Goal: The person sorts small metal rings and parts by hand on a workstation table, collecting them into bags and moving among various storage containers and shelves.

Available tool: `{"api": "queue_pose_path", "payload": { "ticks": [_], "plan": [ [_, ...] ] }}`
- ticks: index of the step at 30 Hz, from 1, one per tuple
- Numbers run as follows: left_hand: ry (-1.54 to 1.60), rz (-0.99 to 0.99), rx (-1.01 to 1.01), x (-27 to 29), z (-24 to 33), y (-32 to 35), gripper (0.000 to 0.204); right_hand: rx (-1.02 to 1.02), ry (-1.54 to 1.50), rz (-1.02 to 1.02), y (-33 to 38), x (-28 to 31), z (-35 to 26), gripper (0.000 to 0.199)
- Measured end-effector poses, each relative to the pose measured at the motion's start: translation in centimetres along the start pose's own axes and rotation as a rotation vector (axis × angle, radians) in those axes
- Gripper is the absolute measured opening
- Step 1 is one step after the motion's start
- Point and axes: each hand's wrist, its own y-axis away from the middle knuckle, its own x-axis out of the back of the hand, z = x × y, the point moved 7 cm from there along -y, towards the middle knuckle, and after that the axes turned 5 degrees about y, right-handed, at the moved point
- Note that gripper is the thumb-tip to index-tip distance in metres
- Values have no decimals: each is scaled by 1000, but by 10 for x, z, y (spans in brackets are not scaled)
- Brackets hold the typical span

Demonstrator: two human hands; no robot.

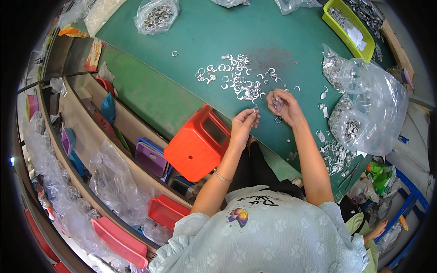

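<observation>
My left hand (244, 123) is closed in a pinch at the near edge of the green table (191, 59). Between its thumb and finger sits a small silver ring-like piece (256, 108). Just to the right, my right hand (285, 107) is curled with its fingertips together; something small and shiny shows there, too little of it to name. Beyond both hands lies a loose pile of silver crescent and ring pieces (248, 89). One silver ring (278, 120) rests on the table below my right hand.
Clear bags of metal pieces (348, 119) and more loose silver parts (337, 157) lie at the right. A yellow-green basket (368, 51) stands far right, a bag of rings (157, 18) at the back. Left of me are a red stool (191, 157) and shelves with trays (152, 157).
</observation>
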Motion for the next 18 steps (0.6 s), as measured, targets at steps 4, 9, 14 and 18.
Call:
{"api": "queue_pose_path", "payload": {
  "ticks": [4, 9, 14, 18],
  "plan": [
    [-426, -42, -183, -23, 15, 10, 13, -80, 232, 137, 12, 4, 27, 34],
    [-1116, 5, -642, -65, 46, 30, 13, -197, -49, 143, 22, -15, 43, 34],
    [-1017, 79, -632, -59, 55, 25, 17, -64, 26, 179, 9, 9, 44, 30],
    [-1193, 283, -718, -33, 63, -5, 25, 224, 706, 337, -6, 9, 8, 24]
  ]
}}
